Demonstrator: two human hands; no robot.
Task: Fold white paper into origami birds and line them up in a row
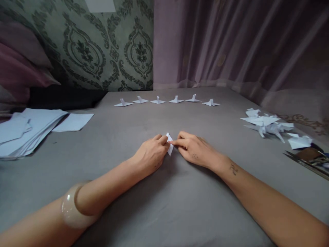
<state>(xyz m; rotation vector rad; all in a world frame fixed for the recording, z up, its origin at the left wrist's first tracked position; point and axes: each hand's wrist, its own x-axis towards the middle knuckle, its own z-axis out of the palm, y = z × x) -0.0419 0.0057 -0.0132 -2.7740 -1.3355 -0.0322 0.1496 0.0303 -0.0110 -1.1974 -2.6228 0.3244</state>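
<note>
Paper [170, 150], folded small, sits centrally on grey cloth [144, 123]; the left hand [152, 151] pinches it from nine o'clock, while the right hand [194, 146], at three, touches it with a fingertip, any grip unclear. It should be feather-light, crisp, easily creased or torn: best held along thicker folds, not tips.

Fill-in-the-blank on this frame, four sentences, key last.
The left hand and right hand touch a folded white piece of ____.
A pale bangle circles the ____ arm.
The far row has ____ folded figures.
A heap of folded paper lies toward the picture's ____ edge.
Missing words: paper; left; six; right.
</note>
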